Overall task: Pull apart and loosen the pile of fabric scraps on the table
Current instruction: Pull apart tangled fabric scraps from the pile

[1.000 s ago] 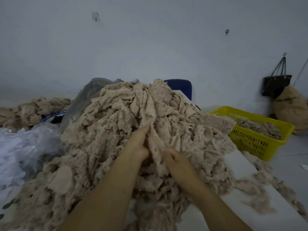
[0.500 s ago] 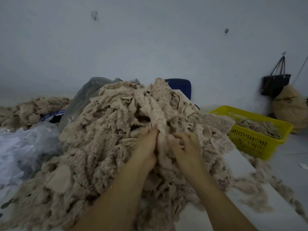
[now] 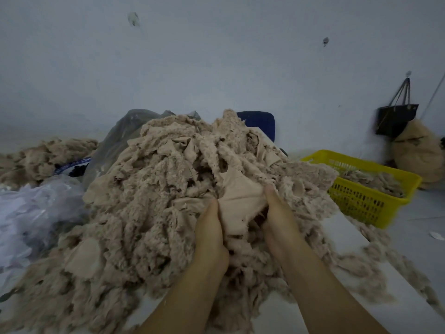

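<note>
pile of fabric scraps [image 3: 168,201]: heaped high on the white table [image 3: 342,239], filling its middle; loose strays trail off toward 4 o'clock
left hand [image 3: 209,233]: sunk into the near face of the heap at 6 o'clock, thumb up along a smooth piece [image 3: 238,201] and clamped on its left edge
right hand [image 3: 277,213]: just beside, at 3 o'clock of that piece, thumb pressed on its right edge; grasping it too
why held so: one hand on each side lets the piece be drawn apart and lifted free, which loosens the clump around it; a judgement
hedge: the fingers of both hands are buried in scraps, so the hold underneath is read from the creases fanning out from the thumbs
textures: most scraps are fuzzy, curly-napped, beige and ragged-edged, so they likely cling and tangle; the gripped piece is flat, matt and creased
shapes: irregular strips and patches; a rounded flat patch [image 3: 84,259] lies at 8 o'clock
yellow basket [image 3: 361,162]: slotted plastic, at 3 o'clock, apart from the heap, holding more scraps
clear plastic [image 3: 31,213]: crumpled, at 9 o'clock
</note>
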`<state>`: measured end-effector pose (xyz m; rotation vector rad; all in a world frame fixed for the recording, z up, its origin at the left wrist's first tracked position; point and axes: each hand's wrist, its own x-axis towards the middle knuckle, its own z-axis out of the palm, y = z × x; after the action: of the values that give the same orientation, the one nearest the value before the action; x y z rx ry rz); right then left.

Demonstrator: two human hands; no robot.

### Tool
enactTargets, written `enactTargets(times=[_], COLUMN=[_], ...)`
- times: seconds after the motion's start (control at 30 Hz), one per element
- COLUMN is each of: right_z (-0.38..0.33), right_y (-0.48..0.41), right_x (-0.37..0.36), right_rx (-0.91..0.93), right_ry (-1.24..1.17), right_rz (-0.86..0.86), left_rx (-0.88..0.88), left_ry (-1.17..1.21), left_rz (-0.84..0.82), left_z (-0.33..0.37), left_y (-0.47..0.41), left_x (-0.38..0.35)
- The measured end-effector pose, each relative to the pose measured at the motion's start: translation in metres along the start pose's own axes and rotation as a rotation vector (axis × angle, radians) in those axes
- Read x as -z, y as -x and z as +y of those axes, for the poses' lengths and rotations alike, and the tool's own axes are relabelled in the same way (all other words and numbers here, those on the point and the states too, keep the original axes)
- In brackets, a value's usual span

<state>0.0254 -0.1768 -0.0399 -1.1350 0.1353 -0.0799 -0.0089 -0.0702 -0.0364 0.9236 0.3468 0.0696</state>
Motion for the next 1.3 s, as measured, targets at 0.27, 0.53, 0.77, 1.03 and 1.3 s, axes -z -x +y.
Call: enactTargets(times=[0.27, 0.53, 0.77, 1.03, 1.3], right_z=[-0.001, 0.006, -0.005, -0.020, -0.013], right_y=[0.014, 0.032, 0.018, 0.006, 0.013], right_x=[0.000, 0.011, 0.019, 0.023, 0.022], right_rx=[0.119, 0.164, 0.042, 0.094, 0.167], right_ry=[0.270, 0.446, 0.197, 0.133, 0.209], right_rz=[-0.186, -0.286, -0.169, -0.245, -0.221], left_rx=[0.182, 0.089, 0.105, -0.051, -0.094], left_ry=[-0.336, 0.001, -0.264, -0.668, -0.296], left_rz=[-0.295, -0.022, -0.270, -0.520, -0.170], left_z=[0.034, 0.062, 0.052, 0.040, 0.047], left_y=[-0.015, -0.064, -0.040, -0.016, -0.033], left_x=[-0.004, -0.020, -0.008, -0.008, 0.001])
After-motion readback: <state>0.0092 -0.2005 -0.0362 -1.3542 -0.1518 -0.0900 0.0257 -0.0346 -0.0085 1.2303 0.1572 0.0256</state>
